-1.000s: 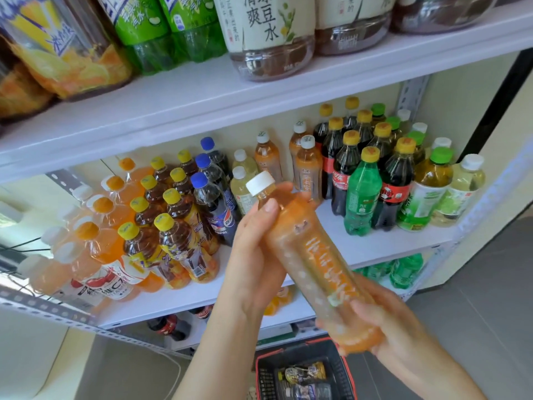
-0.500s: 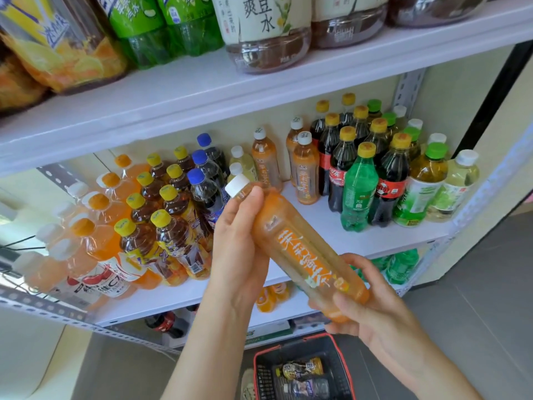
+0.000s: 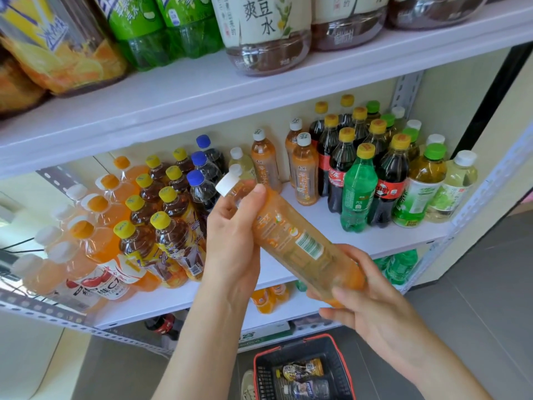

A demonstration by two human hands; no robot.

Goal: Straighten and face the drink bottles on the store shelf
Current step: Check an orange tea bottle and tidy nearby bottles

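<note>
I hold an orange-labelled drink bottle (image 3: 291,241) with a white cap tilted in front of the middle shelf (image 3: 331,226), cap up-left. My left hand (image 3: 233,238) grips its neck and shoulder. Around its base curl the fingers of my right hand (image 3: 372,301). The label's small print and barcode side faces me. Two matching orange-labelled bottles (image 3: 304,171) stand upright at the back of the shelf, beside a gap in the row.
Cola and green soda bottles (image 3: 360,183) crowd the shelf's right; tea, blue-capped cola and orange drinks (image 3: 161,217) fill the left. Large bottles (image 3: 259,33) stand on the upper shelf. A red-rimmed basket (image 3: 302,368) with bottles sits on the floor below.
The bottle has turned in my hands: its orange lettering faced me before, now the barcode side does. Both hands keep their hold and place.
</note>
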